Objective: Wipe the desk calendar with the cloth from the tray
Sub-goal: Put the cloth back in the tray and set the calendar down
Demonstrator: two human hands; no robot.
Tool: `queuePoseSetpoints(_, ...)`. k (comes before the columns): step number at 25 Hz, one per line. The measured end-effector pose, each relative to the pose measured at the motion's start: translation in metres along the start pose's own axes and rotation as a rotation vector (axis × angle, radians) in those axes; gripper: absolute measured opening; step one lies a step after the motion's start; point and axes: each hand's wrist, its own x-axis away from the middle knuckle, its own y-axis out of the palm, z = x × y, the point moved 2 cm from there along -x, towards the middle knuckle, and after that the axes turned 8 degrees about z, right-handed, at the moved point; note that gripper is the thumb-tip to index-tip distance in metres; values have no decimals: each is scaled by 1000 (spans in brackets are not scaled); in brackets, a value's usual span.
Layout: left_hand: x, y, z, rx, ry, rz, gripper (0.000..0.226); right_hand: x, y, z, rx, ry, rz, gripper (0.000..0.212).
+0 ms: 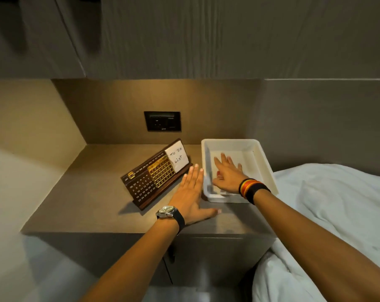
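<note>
Opening stage: right hand spread flat on the pale cloth inside the tray, nothing gripped; left hand open on the tabletop beside the unwiped calendar; lifting and wiping outstanding.

Layout of the surface
Desk calendar stands left of the tray; wall socket behind both; bed to the right.
</note>
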Motion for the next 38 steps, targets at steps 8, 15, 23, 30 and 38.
queuePoseSetpoints(8,90,-32,-39,262,-430,582,83,-66,-4,-120,-740,113,224,67)
queuePoseSetpoints(15,89,-29,-60,597,-823,600,94,-87,17,-111,-819,191,194,70)
queuePoseSetpoints(23,71,-54,-107,895,-986,695,107,-82,40,-111,-889,159,224,44)
queuePoseSetpoints(30,47,-119,-162,899,-906,574,72,-55,77,-127,-857,276,405,69)
queuePoseSetpoints(38,49,-119,-179,913,-812,413,68,-53,74,-131,-756,369,438,63)
